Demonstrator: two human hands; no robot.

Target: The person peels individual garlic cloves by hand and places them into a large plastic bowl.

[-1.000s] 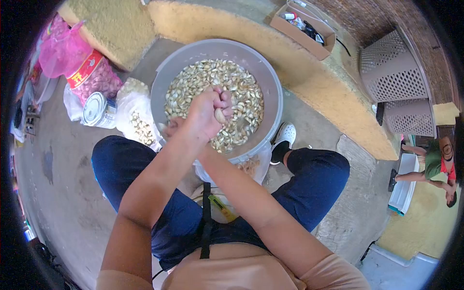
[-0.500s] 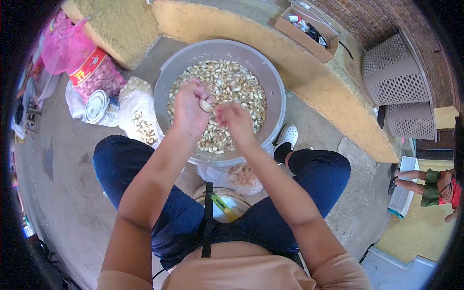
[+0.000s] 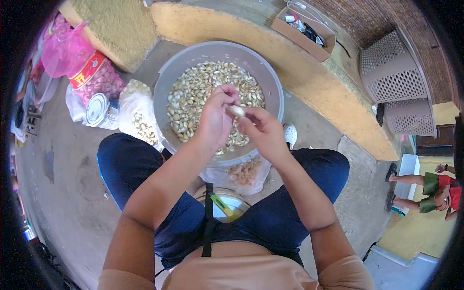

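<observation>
Pinched between both my hands, over the tub, is a pale garlic clove (image 3: 237,111). My left hand (image 3: 217,116) is closed, its fingers curled and its thumb side against the clove. My right hand (image 3: 265,129) grips the clove's other side between thumb and fingertips. Below them stands a large grey tub (image 3: 273,92) holding a thick layer of garlic cloves (image 3: 191,94), many in their skins. Just under the tub's near rim lies a clear plastic bag (image 3: 261,181) with brownish dry skins (image 3: 243,173).
Left of the tub sit a white plastic bag (image 3: 128,104) of cloves, a can (image 3: 98,108) and a pink mesh sack (image 3: 99,79). A green cutter (image 3: 222,205) rests between my legs. A low wall (image 3: 309,92) runs behind. A person (image 3: 427,191) stands at far right.
Both hands have moved right and closer to my body, and the right hand now grips the clove. The person at the right has shifted stance.
</observation>
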